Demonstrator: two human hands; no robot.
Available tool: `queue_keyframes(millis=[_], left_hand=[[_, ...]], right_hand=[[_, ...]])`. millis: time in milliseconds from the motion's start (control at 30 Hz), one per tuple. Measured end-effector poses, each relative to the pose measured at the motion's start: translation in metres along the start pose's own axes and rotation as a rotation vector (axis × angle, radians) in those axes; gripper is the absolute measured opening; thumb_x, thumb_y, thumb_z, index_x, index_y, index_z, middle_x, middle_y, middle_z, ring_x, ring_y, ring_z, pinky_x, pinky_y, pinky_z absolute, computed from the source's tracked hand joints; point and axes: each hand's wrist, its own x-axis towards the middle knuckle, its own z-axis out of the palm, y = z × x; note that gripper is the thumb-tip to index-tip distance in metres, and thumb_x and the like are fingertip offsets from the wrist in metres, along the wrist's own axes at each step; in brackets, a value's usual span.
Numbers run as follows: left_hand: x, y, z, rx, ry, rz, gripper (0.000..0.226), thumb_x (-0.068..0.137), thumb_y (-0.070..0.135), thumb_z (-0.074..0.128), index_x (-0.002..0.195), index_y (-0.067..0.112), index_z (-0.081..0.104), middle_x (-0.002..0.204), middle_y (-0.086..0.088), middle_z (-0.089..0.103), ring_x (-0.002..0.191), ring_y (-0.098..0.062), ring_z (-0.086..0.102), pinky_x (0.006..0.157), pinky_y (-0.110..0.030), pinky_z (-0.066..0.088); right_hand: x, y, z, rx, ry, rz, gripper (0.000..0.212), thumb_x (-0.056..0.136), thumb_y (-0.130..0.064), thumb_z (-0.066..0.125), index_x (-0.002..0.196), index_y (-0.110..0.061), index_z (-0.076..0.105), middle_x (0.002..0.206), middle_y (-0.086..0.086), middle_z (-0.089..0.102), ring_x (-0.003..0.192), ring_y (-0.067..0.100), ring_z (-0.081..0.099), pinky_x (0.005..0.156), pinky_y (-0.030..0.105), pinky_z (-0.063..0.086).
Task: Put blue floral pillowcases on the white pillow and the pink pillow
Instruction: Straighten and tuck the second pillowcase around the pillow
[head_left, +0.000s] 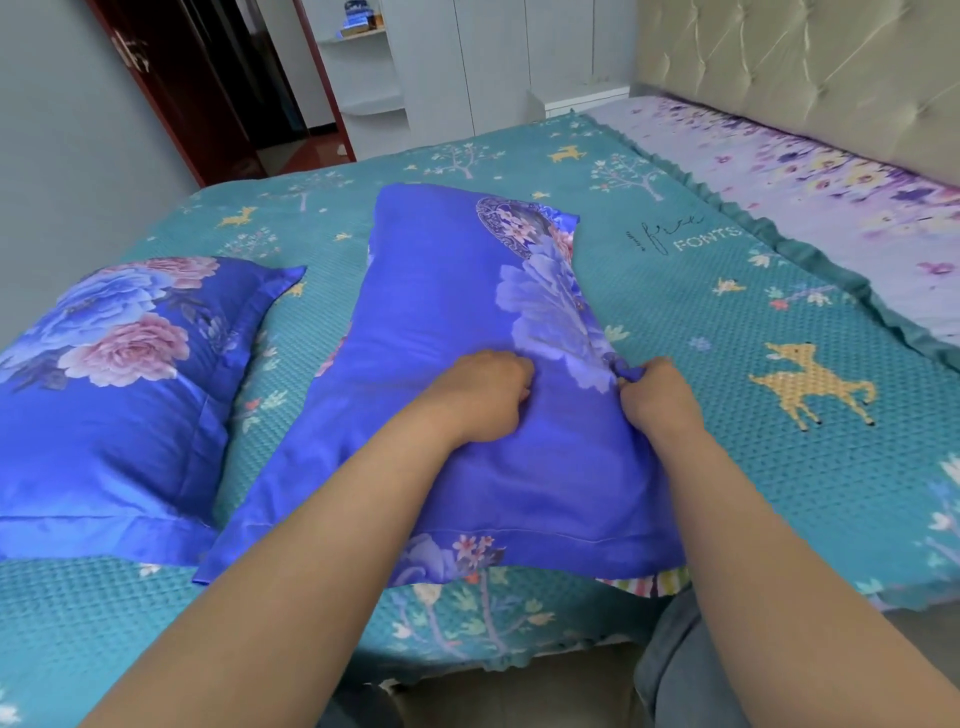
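Note:
Two pillows in blue floral pillowcases lie on the teal bedspread (701, 332). The covered pillow on the left (114, 395) lies flat, its flowers facing up. The second covered pillow (441, 291) lies in the middle, running away from me. My left hand (480, 397) grips a fold of its blue cloth near the middle. My right hand (657, 397) pinches bunched cloth at its right edge. No white or pink pillow fabric shows; both cases hide what is inside.
A lilac floral sheet (831, 208) covers the bed's far right, below a beige tufted headboard (805, 67). A dark wooden door (171, 88) and white shelves (369, 78) stand beyond the bed. My jeans-clad leg (675, 670) is at the bed's near edge.

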Motion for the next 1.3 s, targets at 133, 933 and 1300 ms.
queue_keyframes(millis=[133, 933, 1300], left_hand=[[0.003, 0.027, 0.015, -0.236, 0.038, 0.113, 0.012, 0.092, 0.011, 0.046, 0.087, 0.006, 0.055, 0.1, -0.018, 0.06, 0.094, -0.032, 0.053, 0.081, -0.036, 0.037], [-0.02, 0.045, 0.077, 0.032, 0.158, 0.127, 0.043, 0.093, 0.046, 0.046, 0.133, 0.031, 0.051, 0.147, 0.01, 0.04, 0.142, -0.018, 0.024, 0.116, -0.039, 0.009], [-0.04, 0.13, 0.113, -0.383, 0.035, 0.199, 0.034, 0.085, 0.021, 0.041, 0.093, 0.021, 0.074, 0.096, -0.006, 0.073, 0.088, -0.031, 0.064, 0.078, -0.034, 0.05]], right_hand=[[0.008, -0.002, -0.008, 0.193, -0.051, 0.004, 0.05, 0.092, -0.038, 0.055, 0.122, 0.002, 0.059, 0.131, 0.019, 0.055, 0.125, 0.03, 0.049, 0.105, 0.035, 0.038], [-0.029, 0.034, -0.015, -0.419, -0.052, -0.036, 0.056, 0.101, -0.041, 0.026, 0.119, 0.005, 0.053, 0.123, 0.03, 0.056, 0.117, 0.039, 0.054, 0.097, 0.041, 0.042], [-0.072, 0.043, -0.023, -0.098, -0.299, 0.027, 0.065, 0.087, -0.053, 0.055, 0.112, 0.007, 0.06, 0.113, 0.024, 0.062, 0.105, 0.033, 0.059, 0.082, 0.03, 0.043]])
